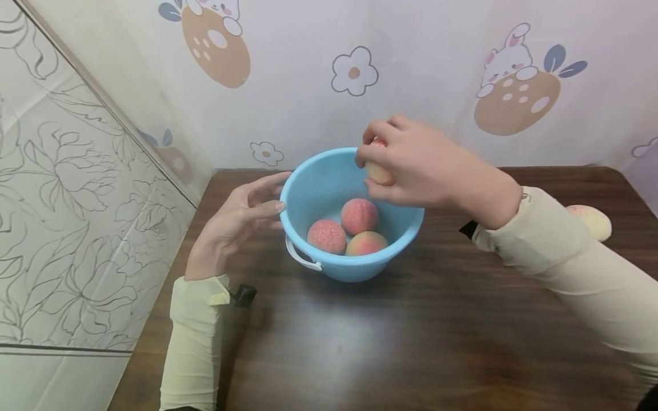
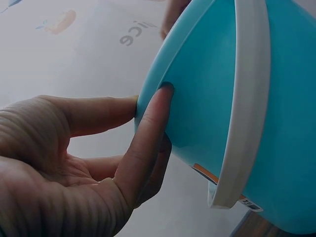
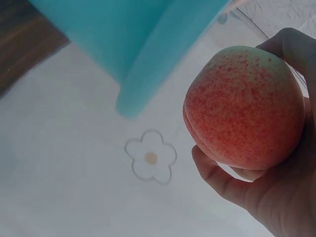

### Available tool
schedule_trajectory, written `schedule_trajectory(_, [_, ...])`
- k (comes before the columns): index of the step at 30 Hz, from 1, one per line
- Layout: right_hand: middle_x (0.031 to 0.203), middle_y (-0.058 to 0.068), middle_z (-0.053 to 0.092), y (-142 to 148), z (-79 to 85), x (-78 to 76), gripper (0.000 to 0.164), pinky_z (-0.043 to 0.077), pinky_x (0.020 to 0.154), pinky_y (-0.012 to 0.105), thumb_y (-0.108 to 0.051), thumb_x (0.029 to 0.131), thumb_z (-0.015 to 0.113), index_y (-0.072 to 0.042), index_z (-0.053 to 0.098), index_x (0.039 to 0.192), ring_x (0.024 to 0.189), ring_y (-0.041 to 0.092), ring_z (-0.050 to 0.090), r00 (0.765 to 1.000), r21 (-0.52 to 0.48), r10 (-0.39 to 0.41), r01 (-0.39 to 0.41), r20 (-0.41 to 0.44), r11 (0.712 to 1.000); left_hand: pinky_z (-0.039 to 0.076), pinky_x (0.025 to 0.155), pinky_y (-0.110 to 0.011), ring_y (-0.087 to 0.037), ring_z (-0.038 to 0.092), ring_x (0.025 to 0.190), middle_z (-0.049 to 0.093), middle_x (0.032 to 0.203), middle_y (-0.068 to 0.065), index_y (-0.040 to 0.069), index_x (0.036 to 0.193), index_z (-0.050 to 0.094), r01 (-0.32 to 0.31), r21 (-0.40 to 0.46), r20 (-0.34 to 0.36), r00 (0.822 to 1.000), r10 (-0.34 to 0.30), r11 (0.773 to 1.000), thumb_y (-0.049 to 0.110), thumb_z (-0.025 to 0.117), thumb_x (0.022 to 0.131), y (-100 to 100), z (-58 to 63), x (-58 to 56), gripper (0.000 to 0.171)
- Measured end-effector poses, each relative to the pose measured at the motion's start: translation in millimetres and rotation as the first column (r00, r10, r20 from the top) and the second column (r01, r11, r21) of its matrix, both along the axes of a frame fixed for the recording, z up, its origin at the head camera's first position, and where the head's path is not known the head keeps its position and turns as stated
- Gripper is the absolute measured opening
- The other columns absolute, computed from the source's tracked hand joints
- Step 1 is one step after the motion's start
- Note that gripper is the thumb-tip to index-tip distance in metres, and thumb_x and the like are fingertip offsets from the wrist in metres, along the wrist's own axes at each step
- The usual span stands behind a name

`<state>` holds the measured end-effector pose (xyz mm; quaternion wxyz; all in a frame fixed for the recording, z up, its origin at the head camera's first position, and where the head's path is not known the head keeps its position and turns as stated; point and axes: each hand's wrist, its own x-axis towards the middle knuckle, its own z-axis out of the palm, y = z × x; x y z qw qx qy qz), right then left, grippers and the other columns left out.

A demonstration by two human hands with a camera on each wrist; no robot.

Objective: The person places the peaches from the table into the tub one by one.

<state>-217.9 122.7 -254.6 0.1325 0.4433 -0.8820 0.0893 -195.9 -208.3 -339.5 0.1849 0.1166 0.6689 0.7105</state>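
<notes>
A light-blue bucket (image 1: 354,268) with a white handle (image 1: 302,257) stands on the table. Inside lie three peaches: a red one (image 1: 327,236), another red one (image 1: 360,216) and a yellow-red one (image 1: 367,244). At the bucket's left side, my left hand (image 1: 239,214) holds the rim between thumb and fingers; its fingers touch just under the rim (image 2: 155,74) in the left wrist view. Above the right rear of the bucket, my right hand (image 1: 411,162) grips a peach (image 3: 244,108), red with a pale top, its fingers partly covering it in the head view.
Another pale yellow-pink peach (image 1: 593,221) lies at the table's right, partly behind my right sleeve. The dark wooden table (image 1: 411,342) meets a patterned curtain (image 1: 308,68) at the back. A tiled wall (image 1: 72,217) borders the left side.
</notes>
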Motion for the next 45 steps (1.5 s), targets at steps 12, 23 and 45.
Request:
schedule_trajectory(12, [0.116, 0.013, 0.063, -20, -28.5, -6.3, 0.020, 0.053, 0.076, 0.046, -0.023, 0.091, 0.068, -0.015, 0.071, 0.110, 0.102, 0.034, 0.056, 0.996, 0.130, 0.052, -0.062, 0.076, 0.990, 0.065, 0.089, -0.045, -0.023, 0.072, 0.103, 0.065, 0.122, -0.012, 0.011, 0.154, 0.051, -0.009, -0.024, -0.004, 1.000, 0.009, 1.000, 0.001, 0.068, 0.093, 0, -0.9, -1.0, 0.064])
schedule_trajectory(23, [0.114, 0.011, 0.061, -32, -43.4, -9.8, 0.020, 0.047, 0.082, 0.045, -0.016, 0.093, 0.059, -0.014, 0.068, 0.111, 0.098, 0.032, 0.053, 0.981, 0.274, 0.039, -0.092, 0.191, 0.957, 0.065, 0.088, -0.044, -0.030, 0.072, 0.110, 0.063, 0.132, -0.019, 0.012, 0.154, 0.051, -0.007, -0.038, -0.014, 1.000, 0.006, 0.999, 0.002, 0.068, 0.094, 1, -2.3, -2.8, 0.063])
schedule_trajectory(45, [0.121, 0.008, 0.059, -41, -46.3, -11.4, 0.020, 0.051, 0.092, 0.044, -0.014, 0.091, 0.073, -0.018, 0.074, 0.110, 0.108, 0.028, 0.053, 0.880, 0.441, -0.160, -0.062, 0.447, 0.895, 0.066, 0.087, -0.044, -0.028, 0.072, 0.109, 0.064, 0.133, -0.016, 0.012, 0.153, 0.051, -0.016, -0.030, -0.004, 1.000, 0.016, 0.999, 0.003, 0.068, 0.094, 0, -2.7, -4.3, 0.063])
